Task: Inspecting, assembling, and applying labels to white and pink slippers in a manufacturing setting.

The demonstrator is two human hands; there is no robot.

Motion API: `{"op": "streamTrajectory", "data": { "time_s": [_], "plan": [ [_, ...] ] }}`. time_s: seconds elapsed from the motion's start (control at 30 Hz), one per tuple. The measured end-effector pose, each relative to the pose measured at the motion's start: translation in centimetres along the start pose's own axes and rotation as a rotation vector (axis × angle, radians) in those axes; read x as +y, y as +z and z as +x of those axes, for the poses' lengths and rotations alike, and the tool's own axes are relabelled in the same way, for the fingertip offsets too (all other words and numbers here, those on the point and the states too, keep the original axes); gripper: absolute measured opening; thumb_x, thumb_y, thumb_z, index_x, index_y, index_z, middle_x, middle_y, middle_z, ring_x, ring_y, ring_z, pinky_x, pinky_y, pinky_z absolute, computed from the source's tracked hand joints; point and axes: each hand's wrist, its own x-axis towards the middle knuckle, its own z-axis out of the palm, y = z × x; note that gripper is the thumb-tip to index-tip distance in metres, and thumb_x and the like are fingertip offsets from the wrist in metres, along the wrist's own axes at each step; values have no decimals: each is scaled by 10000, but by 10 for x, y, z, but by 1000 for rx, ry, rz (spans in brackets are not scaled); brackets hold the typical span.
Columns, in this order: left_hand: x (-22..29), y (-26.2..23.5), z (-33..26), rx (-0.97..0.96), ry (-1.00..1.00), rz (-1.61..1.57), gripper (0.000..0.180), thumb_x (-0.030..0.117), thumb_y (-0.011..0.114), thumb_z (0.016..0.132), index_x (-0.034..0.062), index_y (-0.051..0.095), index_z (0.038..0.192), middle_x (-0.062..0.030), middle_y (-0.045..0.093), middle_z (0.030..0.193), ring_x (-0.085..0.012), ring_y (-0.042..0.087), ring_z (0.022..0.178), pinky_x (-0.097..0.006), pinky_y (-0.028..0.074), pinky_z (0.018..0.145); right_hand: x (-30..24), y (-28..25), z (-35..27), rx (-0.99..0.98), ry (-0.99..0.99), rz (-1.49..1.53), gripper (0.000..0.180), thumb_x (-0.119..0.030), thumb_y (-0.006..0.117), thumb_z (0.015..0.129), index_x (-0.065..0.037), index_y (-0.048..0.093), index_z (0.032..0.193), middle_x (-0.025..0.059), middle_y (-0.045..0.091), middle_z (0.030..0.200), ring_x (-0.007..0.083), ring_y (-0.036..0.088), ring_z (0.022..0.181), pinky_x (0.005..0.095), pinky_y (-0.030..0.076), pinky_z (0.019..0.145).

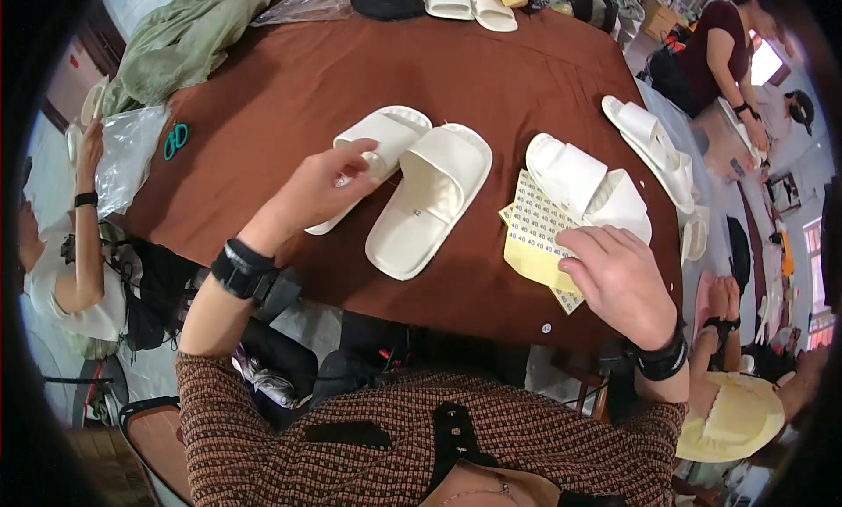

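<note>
My left hand (326,191) is over a white slipper (386,132) left of the middle, thumb and fingers apart around its strap. Whether it touches the strap is hard to tell. Beside this slipper, partly overlapping it, lies a second white slipper (428,204), sole down. My right hand (624,283) rests with loosely bent, parted fingers at the near end of another white slipper (618,204), its thumb over yellow-backed sticker sheets (531,235). One more white slipper (566,172) lies against that one, on the upper edge of the sheets.
A brown cloth covers the table (281,95). More white slippers (653,147) lie along its right edge, and a pair (449,0) at the far side. Teal scissors (175,141), clear plastic (132,160) and green fabric (189,46) are on the left. Other people sit and stand around.
</note>
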Motion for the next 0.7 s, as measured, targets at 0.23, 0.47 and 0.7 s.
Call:
{"op": "streamTrajectory", "data": {
  "time_s": [0.23, 0.47, 0.7],
  "plan": [
    [-37, -3, -39, 179, 75, 307, 333, 120, 671, 868, 10, 629, 1179, -163, 590, 1230, -333, 573, 1137, -391, 461, 977, -14, 20, 13, -5, -57, 121, 210, -154, 682, 854, -65, 603, 1028, 84, 644, 917, 275, 621, 879, 385, 494, 798],
    [-17, 29, -54, 214, 30, 239, 348, 129, 720, 810, 39, 652, 1139, -148, 528, 1187, -330, 502, 1127, -406, 451, 958, -21, 32, 55, 16, -189, 240, 178, -118, 665, 855, -19, 617, 994, 112, 642, 914, 292, 624, 893, 401, 508, 791],
    [-4, 53, -60, 219, 113, 292, 328, 164, 734, 811, 74, 651, 1116, -147, 513, 1148, -333, 509, 1082, -428, 430, 946, -25, 69, 82, -20, -144, 364, 179, -36, 587, 875, 8, 596, 1048, 169, 635, 971, 347, 619, 940, 432, 504, 826]
  ]
}}
